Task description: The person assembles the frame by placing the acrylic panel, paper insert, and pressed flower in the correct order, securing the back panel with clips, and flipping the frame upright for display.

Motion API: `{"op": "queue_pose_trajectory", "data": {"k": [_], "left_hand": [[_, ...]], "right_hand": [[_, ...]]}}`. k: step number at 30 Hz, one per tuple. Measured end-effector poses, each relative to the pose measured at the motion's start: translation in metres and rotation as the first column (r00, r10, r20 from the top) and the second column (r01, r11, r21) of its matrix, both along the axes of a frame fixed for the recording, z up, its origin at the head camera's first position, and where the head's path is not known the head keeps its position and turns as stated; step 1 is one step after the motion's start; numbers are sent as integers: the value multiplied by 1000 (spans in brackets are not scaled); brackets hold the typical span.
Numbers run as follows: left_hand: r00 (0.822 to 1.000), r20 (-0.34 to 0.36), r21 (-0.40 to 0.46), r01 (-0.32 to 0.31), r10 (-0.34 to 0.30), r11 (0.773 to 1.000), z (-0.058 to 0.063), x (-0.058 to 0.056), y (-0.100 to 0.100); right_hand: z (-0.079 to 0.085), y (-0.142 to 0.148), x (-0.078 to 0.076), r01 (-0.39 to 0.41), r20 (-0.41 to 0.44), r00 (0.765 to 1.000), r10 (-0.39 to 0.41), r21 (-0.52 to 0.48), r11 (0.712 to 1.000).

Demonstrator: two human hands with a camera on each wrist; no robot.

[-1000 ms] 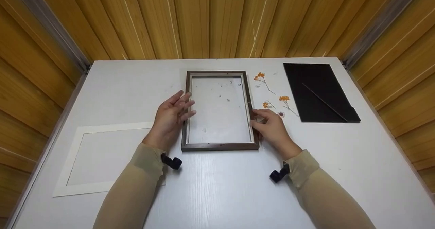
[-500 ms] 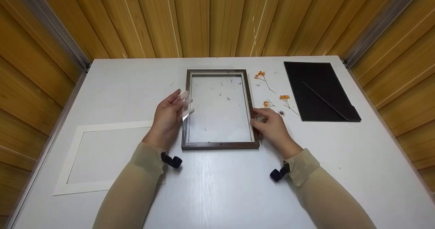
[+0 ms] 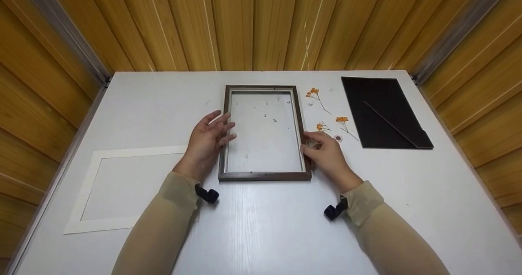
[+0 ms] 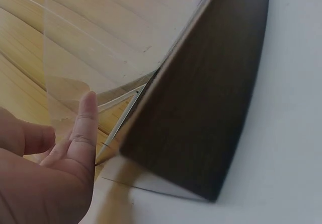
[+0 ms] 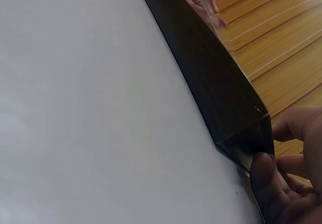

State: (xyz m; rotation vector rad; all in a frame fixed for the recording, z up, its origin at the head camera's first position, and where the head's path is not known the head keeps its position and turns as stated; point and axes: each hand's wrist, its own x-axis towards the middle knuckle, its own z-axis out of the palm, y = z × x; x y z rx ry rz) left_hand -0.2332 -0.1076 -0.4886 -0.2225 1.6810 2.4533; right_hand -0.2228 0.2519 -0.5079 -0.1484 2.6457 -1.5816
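Note:
A dark brown picture frame (image 3: 265,176) with a pale inner lip lies in the middle of the white table. In the left wrist view, a clear sheet (image 4: 115,38) stands up at a slant out of the frame's left side. My left hand (image 3: 204,138) is at that side, palm up, its spread fingers against the sheet near its raised edge. The thumb is held apart from the other fingers. My right hand (image 3: 326,150) grips the lower part of the frame's right side between thumb and fingers, near the corner in the right wrist view.
Orange dried flowers (image 3: 341,120) and a small round flower (image 3: 338,138) lie right of the frame. Farther right is a black backing board (image 3: 383,95) with a slanting stand. A white mat (image 3: 81,227) lies at left, partly under the left forearm. Wood-patterned walls surround the table.
A bright reflection crossed the left fingertips half a second ago and is gone now. The left fingers have shifted very slightly; the right hand and the frame keep their place.

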Motion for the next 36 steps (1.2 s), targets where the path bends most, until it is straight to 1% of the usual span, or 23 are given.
{"op": "queue_pose_trajectory", "data": {"k": [4, 9, 13, 14, 16, 18, 19, 21, 24, 25, 28, 31, 33, 36], "left_hand": [[1000, -6, -33, 2, -2, 999, -1, 0, -1], [1000, -12, -93, 1, -2, 996, -1, 0, -2], [999, -37, -141, 16, -21, 990, -1, 0, 0], [999, -43, -162, 20, -28, 987, -1, 1, 0], [998, -55, -235, 29, -43, 972, 0, 1, 1], [997, -49, -321, 41, -60, 946, 0, 2, 1], [996, -46, -378, 51, -74, 924, 0, 3, 1], [993, -50, -483, 67, -104, 873, 0, 3, 1], [986, -70, -597, 82, -154, 798, -3, 3, -1], [983, -78, -625, 81, -166, 777, -4, 3, -1], [981, -71, -665, 87, -179, 742, -5, 3, -2], [984, -50, -683, 92, -172, 725, -6, 4, -2], [983, -50, -706, 90, -176, 702, -7, 4, -1], [978, -74, -748, 74, -194, 659, -9, 3, -1]], "right_hand": [[0, 0, 1, 8, -4, 1000, -8, 8, 1000], [2, -2, 0, 12, -11, 1000, -12, -7, 1000], [2, -3, 0, 9, -9, 1000, -9, -17, 1000], [2, -3, 0, 10, -9, 1000, -10, -17, 1000], [2, -2, 0, 9, -6, 1000, -9, -19, 1000], [2, -2, 0, 11, -8, 1000, -11, -8, 1000], [1, -2, 0, 12, -9, 1000, -12, -2, 1000], [0, -1, 1, 12, -14, 1000, -12, 10, 1000], [0, -1, 1, 15, -25, 1000, -14, 32, 999], [0, -1, 1, 13, -28, 1000, -12, 33, 999], [0, -2, 1, 13, -35, 999, -12, 38, 999], [1, -2, 2, 12, -38, 999, -11, 32, 999], [1, -2, 2, 13, -37, 999, -12, 28, 1000], [0, 0, 1, 8, -31, 999, -7, 11, 1000]]}}
